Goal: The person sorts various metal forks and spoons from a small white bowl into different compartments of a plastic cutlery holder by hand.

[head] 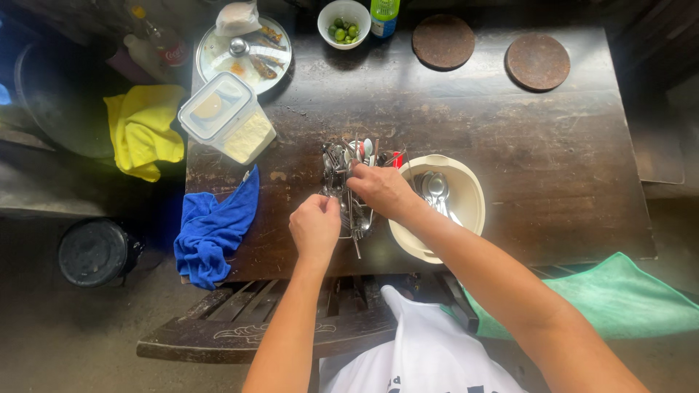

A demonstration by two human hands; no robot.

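A heap of metal cutlery is spread on the dark wooden table, just left of a cream bowl in which a few spoons already lie. The right hand is laid over the upper part of the heap, its fingers curled down among the pieces; whether one is actually pinched cannot be told, since the fingertips are hidden. The left hand is closed in a loose fist at the near edge of the heap, apparently around a handle, though the grip itself is not shown. The sorting is probably best done one piece at a time, each being lifted by its handle so that tangled tines and blades are not dragged across the others. A blue cloth hangs over the table's left edge, near enough to be caught by a careless sweep.
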